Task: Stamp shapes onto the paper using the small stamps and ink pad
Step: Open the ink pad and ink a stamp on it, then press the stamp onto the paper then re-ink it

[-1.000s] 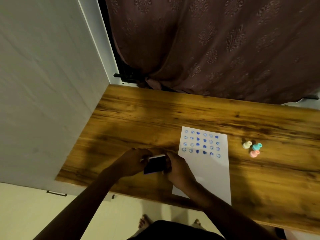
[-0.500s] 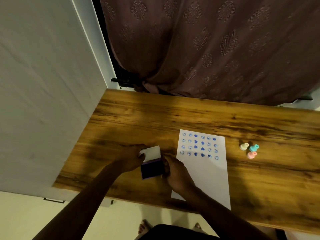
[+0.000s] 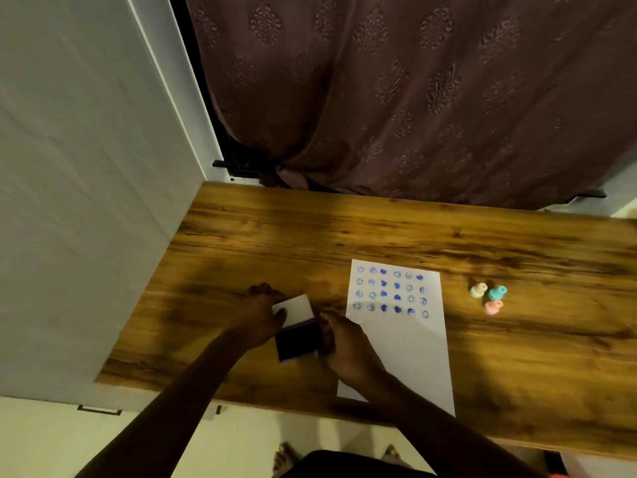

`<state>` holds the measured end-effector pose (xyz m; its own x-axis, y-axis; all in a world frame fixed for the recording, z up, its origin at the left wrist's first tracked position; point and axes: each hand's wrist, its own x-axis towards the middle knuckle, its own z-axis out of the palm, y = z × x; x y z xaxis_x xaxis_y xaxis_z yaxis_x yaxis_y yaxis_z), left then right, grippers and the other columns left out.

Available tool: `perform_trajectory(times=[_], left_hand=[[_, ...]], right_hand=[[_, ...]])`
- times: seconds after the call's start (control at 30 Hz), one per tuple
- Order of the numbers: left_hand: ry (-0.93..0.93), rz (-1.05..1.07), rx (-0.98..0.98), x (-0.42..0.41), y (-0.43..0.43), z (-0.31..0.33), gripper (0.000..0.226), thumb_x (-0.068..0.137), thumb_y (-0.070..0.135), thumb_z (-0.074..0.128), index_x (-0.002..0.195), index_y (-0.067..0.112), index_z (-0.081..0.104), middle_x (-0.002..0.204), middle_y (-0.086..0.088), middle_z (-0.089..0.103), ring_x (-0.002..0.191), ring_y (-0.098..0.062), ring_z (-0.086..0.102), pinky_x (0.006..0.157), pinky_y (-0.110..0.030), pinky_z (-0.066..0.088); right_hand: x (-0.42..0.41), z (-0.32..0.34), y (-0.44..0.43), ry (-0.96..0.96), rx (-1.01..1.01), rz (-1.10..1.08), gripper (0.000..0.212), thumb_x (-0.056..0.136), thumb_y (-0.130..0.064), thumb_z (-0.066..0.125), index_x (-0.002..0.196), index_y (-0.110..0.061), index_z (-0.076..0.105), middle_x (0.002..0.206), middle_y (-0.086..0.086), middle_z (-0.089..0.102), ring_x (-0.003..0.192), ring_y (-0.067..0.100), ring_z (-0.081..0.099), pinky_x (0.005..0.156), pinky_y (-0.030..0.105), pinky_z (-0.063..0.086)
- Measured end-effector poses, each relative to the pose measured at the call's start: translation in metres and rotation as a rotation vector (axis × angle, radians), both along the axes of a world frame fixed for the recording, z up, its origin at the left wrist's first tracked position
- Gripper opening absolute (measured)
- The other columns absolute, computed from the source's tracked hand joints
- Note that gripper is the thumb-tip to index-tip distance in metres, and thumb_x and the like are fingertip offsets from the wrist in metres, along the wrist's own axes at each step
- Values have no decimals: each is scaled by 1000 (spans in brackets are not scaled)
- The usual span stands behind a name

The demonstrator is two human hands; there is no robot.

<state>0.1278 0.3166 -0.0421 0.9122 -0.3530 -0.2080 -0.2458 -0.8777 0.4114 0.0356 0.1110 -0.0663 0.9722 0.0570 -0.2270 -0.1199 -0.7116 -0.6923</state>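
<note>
An ink pad (image 3: 299, 341) with a dark blue pad and a hinged white lid (image 3: 294, 309) lies open on the wooden table (image 3: 379, 236), left of the paper. My left hand (image 3: 260, 313) grips the raised lid. My right hand (image 3: 341, 346) holds the pad's right side. The white paper (image 3: 410, 350) carries rows of blue smiley and heart prints at its top. Three small stamps stand to the right of the paper: cream (image 3: 478, 290), teal (image 3: 498, 292) and pink (image 3: 493, 307).
A grey wall panel (image 3: 86, 201) borders the table on the left. A brown patterned curtain (image 3: 413, 98) hangs behind the far edge. My bare feet (image 3: 286, 458) show on the floor below the near edge.
The ink pad's lid has swung from nearly shut to fully open, exposing the dark pad. Both hands stayed on it.
</note>
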Motion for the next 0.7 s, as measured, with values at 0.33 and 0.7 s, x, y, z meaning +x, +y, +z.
perform_trajectory(times=[0.33,0.7], left_hand=[[-77,44,-150,-20,-24,21,36,96,33,61,131,24,62,129,1,62,122,-20,56,95,-35,52],[7,74,-382,-52,-128,48,31,92,37,67,123,33,62,127,9,64,100,-16,72,77,-39,65]], right_hand=[[1,37,-28,-130,114,-152,44,90,-34,72,131,-26,60,116,-8,68,101,7,66,89,25,58],[-9,74,-108,-224,90,-344,39,91,-33,72,127,-21,64,116,-7,70,96,8,68,89,23,57]])
